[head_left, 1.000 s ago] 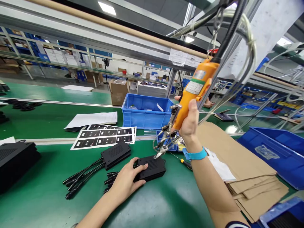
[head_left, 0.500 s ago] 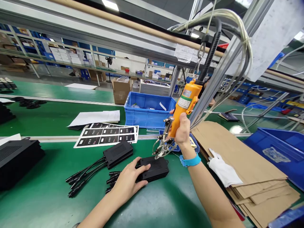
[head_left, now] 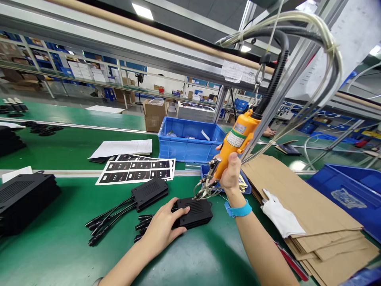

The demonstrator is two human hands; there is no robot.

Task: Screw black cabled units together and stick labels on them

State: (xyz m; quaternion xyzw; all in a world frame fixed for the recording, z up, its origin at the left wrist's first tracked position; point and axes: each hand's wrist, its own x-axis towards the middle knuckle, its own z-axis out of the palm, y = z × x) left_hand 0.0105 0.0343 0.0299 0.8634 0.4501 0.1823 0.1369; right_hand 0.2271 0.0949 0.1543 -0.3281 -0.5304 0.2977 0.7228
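My right hand [head_left: 231, 174] is wrapped round an orange electric screwdriver [head_left: 235, 141] that hangs from a cord and leans to the right. Its metal tip assembly, with thin clear tubes, reaches down to the far edge of a black plastic box [head_left: 196, 210]; whether the tip touches is hard to make out. My left hand [head_left: 166, 224] grips that box at its left end, thumb on the near side and fingers over the top. Black cable connectors [head_left: 144, 226] stick out beneath my left hand. Left of it lies another black box [head_left: 150, 193] with several cables.
Stacked black boxes [head_left: 26, 200] stand at left. Behind are printed label sheets [head_left: 135, 171], a blue bin [head_left: 190, 149] and a small blue tray [head_left: 247, 188]. At right lie cardboard sheets [head_left: 321, 214], a white glove [head_left: 281, 214] and another blue bin [head_left: 348, 198].
The screwdriver's upper body has tilted further right, while its tip stays at the box's far edge. My left hand keeps its grip; the whole view has shifted slightly.
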